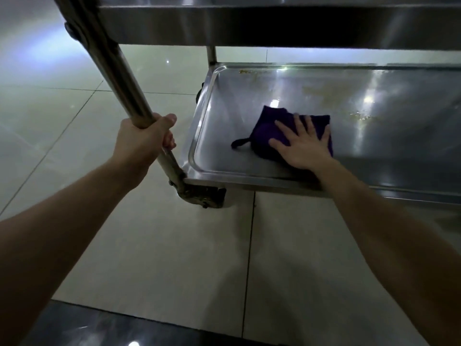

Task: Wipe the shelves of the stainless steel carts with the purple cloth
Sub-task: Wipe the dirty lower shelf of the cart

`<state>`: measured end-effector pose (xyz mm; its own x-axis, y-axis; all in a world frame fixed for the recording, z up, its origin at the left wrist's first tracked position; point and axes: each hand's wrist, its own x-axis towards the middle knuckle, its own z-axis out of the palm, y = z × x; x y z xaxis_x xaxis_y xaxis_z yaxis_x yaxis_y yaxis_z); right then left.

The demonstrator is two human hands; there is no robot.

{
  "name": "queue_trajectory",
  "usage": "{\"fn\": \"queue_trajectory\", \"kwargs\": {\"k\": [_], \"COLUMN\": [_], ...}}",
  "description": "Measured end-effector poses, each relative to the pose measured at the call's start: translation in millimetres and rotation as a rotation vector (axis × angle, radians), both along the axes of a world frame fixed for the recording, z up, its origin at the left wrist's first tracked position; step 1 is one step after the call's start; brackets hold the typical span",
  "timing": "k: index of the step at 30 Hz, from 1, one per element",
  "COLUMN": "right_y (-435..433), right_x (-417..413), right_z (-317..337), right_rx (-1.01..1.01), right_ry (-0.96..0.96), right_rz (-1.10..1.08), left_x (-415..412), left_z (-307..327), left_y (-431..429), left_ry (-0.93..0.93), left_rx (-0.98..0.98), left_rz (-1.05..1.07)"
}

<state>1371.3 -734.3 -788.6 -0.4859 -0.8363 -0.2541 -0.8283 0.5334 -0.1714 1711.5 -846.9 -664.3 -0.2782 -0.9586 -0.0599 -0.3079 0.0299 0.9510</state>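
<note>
— Nearest to the lens?
— Left forearm (pixel 64 221) and right forearm (pixel 399 233), both bare, stretched forward over pale floor tiles (pixel 154 258).
— Further on, left side?
— Clasps the cart post (pixel 117 76) with the left grip (pixel 144 141), fingers and thumb curled round the tube just above the near left corner of the lower shelf (pixel 219 151). Steadies the cart that way, by the look of it.
— And the other?
— Presses down on the purple cloth (pixel 268 124) with the right grip (pixel 304 146): fingers straight and spread, nothing pinched. Place of the cloth: bunched on the lower shelf, near the near edge, left of middle, apart from the left rim.
— Which step, then?
— Mid-wipe on that shelf, judging by the pose. Far from finished: yellowish stains (pixel 360 116) just right of the cloth, more along the far edge toward the far left corner.
— Next move?
— Calls for firm downward pressure and a sweep rightward, then toward the far edge, across those marks, without bunching the cloth further. Calls too for a low reach beneath the upper shelf (pixel 274 26), close overhead. Cannot tell the state of its top from here.
</note>
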Motion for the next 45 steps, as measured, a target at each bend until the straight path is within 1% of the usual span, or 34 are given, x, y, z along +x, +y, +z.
{"fn": "queue_trajectory", "kwargs": {"k": [2, 5, 7, 9, 12, 14, 16, 19, 21, 22, 24, 27, 29, 32, 35, 37, 41, 43, 45], "right_y": [-14, -55, -88, -118, -135, -131, -115, -72, -37, -18, 21, 79, 104, 96, 57, 20, -63, -90, -99], "right_x": [-17, 3, 35, 80, 143, 157, 152, 133, 105, 85, 37, -45, -79, -79, -42, -6, 93, 136, 153], "right_z": [3, 6, 11, 14, 7, 3, 3, 4, 1, 0, 0, 6, 9, 3, 0, 2, 6, 5, 5], "right_rx": [-0.004, 0.009, 0.003, -0.020, -0.042, -0.043, -0.050, -0.064, -0.058, -0.048, -0.033, -0.014, -0.013, -0.036, -0.060, -0.070, -0.085, -0.090, -0.083], "right_ry": [0.029, 0.046, 0.041, 0.028, 0.000, -0.005, -0.015, -0.064, -0.064, -0.065, -0.054, -0.023, -0.007, 0.034, 0.070, 0.060, 0.050, 0.047, 0.020], "right_rz": [-0.115, -0.181, -0.112, 0.015, 0.165, 0.207, 0.270, 0.419, 0.434, 0.402, 0.270, -0.023, -0.199, -0.356, -0.424, -0.341, -0.010, 0.162, 0.253], "left_x": [-2, -5, -7, -7, -6, -5, -5, -12, -16, -16, -17, -19, -22, -24, -25, -24, -23, -23, -23], "left_z": [1, 0, 0, -1, -3, -3, -2, -2, -3, -5, -9, -14, -16, -15, -15, -15, -16, -18, -20], "left_y": [-1, -3, -3, -3, -1, 1, 5, 11, 12, 12, 9, 7, 7, 7, 7, 5, 3, 2, 2], "left_ry": [0.004, -0.006, -0.012, 0.019, 0.026, 0.016, 0.012, 0.055, 0.101, 0.116, 0.128, 0.145, 0.150, 0.146, 0.149, 0.150, 0.176, 0.185, 0.185], "left_rx": [0.000, -0.012, -0.014, -0.002, -0.012, -0.011, -0.002, 0.014, 0.013, 0.007, -0.010, -0.048, -0.069, -0.074, -0.080, -0.087, -0.085, -0.088, -0.090], "left_rz": [-0.001, 0.021, 0.034, 0.041, 0.047, 0.056, 0.083, 0.207, 0.276, 0.287, 0.290, 0.302, 0.313, 0.309, 0.307, 0.308, 0.307, 0.312, 0.316]}}
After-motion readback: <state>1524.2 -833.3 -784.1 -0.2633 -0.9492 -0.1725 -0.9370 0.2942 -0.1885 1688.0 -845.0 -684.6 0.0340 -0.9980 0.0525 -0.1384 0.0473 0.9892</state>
